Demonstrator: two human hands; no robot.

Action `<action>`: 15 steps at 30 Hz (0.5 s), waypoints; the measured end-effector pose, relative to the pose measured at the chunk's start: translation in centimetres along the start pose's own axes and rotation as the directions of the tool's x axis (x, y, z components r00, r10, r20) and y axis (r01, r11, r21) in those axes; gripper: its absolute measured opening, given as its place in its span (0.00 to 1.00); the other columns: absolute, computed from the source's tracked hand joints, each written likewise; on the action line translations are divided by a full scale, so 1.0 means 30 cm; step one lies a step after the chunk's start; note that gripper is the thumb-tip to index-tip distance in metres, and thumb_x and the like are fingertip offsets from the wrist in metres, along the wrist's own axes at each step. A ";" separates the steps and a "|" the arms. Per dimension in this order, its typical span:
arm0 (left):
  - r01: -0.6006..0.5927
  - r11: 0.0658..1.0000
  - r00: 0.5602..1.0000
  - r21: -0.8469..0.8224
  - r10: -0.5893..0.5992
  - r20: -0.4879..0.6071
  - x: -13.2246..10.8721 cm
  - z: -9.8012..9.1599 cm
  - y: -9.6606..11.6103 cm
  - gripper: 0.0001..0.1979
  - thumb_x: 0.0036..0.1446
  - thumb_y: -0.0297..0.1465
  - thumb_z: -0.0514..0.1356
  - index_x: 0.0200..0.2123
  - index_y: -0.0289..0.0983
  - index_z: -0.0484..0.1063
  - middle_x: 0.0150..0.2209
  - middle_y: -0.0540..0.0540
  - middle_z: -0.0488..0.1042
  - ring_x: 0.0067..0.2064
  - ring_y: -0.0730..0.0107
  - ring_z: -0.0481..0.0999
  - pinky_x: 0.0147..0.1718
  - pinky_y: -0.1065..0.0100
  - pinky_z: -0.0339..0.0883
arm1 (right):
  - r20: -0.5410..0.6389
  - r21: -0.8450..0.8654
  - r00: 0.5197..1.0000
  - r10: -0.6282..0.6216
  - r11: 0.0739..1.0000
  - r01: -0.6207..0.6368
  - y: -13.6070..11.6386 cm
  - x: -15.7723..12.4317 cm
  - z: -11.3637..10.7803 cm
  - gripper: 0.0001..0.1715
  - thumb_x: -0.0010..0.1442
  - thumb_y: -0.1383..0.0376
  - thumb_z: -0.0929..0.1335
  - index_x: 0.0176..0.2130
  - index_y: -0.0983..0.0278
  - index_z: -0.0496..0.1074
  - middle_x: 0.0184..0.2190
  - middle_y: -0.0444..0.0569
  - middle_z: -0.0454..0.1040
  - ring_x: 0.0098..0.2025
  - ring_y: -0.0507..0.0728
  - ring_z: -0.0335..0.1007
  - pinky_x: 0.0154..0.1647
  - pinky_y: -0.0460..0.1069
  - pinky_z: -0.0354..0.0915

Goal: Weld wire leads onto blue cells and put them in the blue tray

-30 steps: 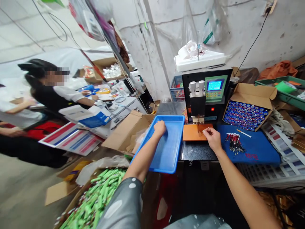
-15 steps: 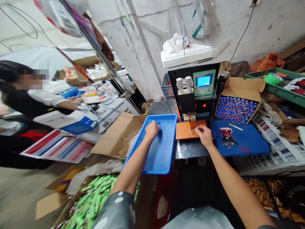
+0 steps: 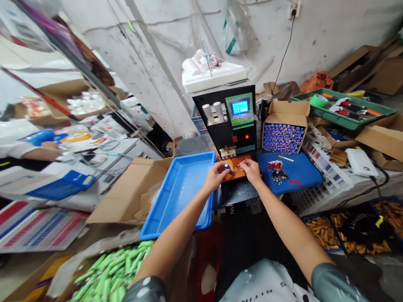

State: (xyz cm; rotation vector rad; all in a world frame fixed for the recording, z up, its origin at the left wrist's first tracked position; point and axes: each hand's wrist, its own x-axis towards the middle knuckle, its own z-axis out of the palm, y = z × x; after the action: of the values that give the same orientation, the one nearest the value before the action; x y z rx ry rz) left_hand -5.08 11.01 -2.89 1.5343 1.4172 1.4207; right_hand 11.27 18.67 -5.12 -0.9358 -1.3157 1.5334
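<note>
My left hand (image 3: 215, 176) grips a blue cylindrical battery cell (image 3: 227, 167), its end facing the orange board (image 3: 236, 174). Over the right part of that board, my right hand (image 3: 252, 171) is closed in a pinch on something too small to make out. Both hands are close together, just in front of a black machine (image 3: 209, 138) with a lit blue screen and metal electrodes. To the right, a bunch of red and black wire leads (image 3: 277, 172) lies on a blue mat (image 3: 305, 170), with a thin white stick (image 3: 286, 158) behind it.
At my left is a blue tray (image 3: 185, 184). An open carton (image 3: 282, 138) packed with blue cells stands right of the machine. Green wrapped packs (image 3: 110, 272) fill a box at lower left. A green crate (image 3: 343, 115) sits back right. A co-worker's arm (image 3: 37, 153) shows far left.
My left hand has moved right, from above the blue tray to the orange board, with the blue cell in it. My right hand stays over the board. The view has swung right.
</note>
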 end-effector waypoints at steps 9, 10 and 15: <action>-0.067 0.992 0.993 0.106 0.077 -0.091 0.049 0.087 -0.038 0.16 0.54 0.43 0.63 0.32 0.36 0.68 0.25 0.49 0.66 0.27 0.63 0.66 0.28 0.66 0.60 | -0.013 -0.014 0.997 0.072 0.997 -0.072 -0.013 0.015 0.007 0.25 0.49 0.51 0.67 0.32 0.73 0.67 0.24 0.47 0.66 0.26 0.44 0.61 0.30 0.39 0.58; -0.066 0.993 0.992 0.094 0.075 -0.102 0.048 0.089 -0.040 0.16 0.54 0.43 0.63 0.33 0.36 0.69 0.26 0.48 0.68 0.28 0.62 0.68 0.29 0.66 0.61 | -0.012 -0.012 0.997 0.081 0.997 -0.082 -0.020 0.016 0.010 0.25 0.49 0.52 0.67 0.32 0.73 0.67 0.24 0.47 0.66 0.26 0.44 0.61 0.30 0.38 0.58; -0.063 0.996 0.990 0.056 0.070 -0.120 0.043 0.090 -0.039 0.16 0.54 0.43 0.62 0.37 0.35 0.70 0.35 0.43 0.73 0.38 0.56 0.74 0.39 0.61 0.67 | 0.012 -0.006 0.997 0.078 0.997 -0.078 -0.041 0.041 0.032 0.23 0.50 0.54 0.66 0.33 0.73 0.67 0.29 0.48 0.69 0.29 0.44 0.64 0.30 0.38 0.60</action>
State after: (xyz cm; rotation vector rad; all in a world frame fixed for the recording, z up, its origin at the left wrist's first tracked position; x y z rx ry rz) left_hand -3.07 13.10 -4.24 1.5638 1.4984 1.5516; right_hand 10.16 19.58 -3.76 -0.9929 -1.3067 1.5975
